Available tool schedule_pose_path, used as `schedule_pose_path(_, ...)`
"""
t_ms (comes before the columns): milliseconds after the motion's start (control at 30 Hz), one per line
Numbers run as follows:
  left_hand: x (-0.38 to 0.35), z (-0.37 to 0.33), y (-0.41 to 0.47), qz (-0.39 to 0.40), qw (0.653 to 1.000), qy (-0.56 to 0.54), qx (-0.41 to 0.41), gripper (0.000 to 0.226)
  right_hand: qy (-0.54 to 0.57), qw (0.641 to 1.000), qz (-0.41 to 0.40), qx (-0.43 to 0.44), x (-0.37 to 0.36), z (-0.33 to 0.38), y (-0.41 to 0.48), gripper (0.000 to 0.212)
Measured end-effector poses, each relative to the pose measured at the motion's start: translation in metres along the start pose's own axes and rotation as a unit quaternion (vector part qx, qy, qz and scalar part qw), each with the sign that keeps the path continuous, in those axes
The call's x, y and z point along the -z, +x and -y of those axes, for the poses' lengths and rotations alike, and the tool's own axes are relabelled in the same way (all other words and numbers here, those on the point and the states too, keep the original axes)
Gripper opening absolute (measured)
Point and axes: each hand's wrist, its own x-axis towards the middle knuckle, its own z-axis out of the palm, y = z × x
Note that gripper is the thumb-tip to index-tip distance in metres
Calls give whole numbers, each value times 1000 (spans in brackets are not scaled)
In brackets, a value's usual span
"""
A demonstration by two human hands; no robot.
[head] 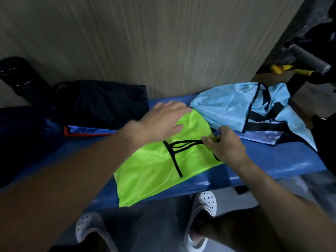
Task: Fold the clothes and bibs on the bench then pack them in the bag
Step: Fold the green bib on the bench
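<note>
A neon green bib (156,170) with black trim lies across the blue bench (272,160). My left hand (161,120) lies flat on the bib's upper left part, fingers straight. My right hand (225,144) pinches the bib's right edge by its black trim. Light blue bibs (229,110) with black edging lie heaped to the right, partly under the green one. A dark bag (101,102) sits at the back left of the bench, resting on a folded red and blue garment (85,130).
A wood-grain wall (154,42) rises just behind the bench. Black gym equipment with a padded roller (309,59) and a yellow handle (283,69) stands at the far right. A black cylinder (12,70) leans at the left. My feet in white clogs (205,202) are below the bench.
</note>
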Motion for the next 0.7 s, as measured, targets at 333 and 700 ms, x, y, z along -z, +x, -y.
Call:
schedule_pose_path(333, -4, 11, 94, 138, 960, 131, -205, 56, -31, 999, -2, -11, -5, -2, -7, 30)
schedule_pose_path(700, 9, 29, 86, 79, 977, 38, -192, 15, 220, 975, 9, 21, -1, -3, -8, 33)
